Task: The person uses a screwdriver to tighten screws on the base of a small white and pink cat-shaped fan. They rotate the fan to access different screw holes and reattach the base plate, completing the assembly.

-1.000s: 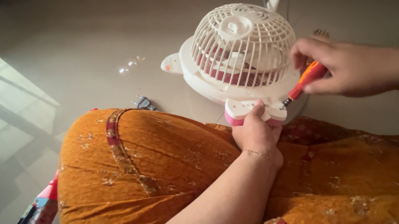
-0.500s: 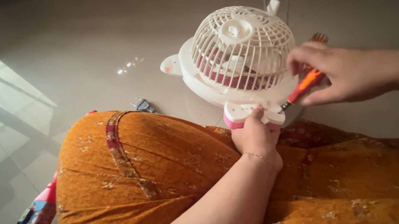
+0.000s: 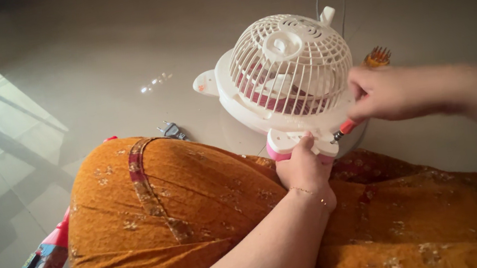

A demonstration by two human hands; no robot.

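left hand (image 3: pixel 305 171) clamps the pink-and-white base of the small table fan (image 3: pixel 286 72), pinning it against the knee so it can't twist. right hand (image 3: pixel 389 92) is closed round an orange-handled screwdriver (image 3: pixel 345 128), tip probably seated at the base edge, though it's blurry. fan's plug (image 3: pixel 170 129) lies loose on the floor.

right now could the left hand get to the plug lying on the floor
Probably not without letting go. The left hand grips the pink-and-white base of the fan, and the raised knee in orange cloth sits between that hand and the plug. It would have to reach over the knee.
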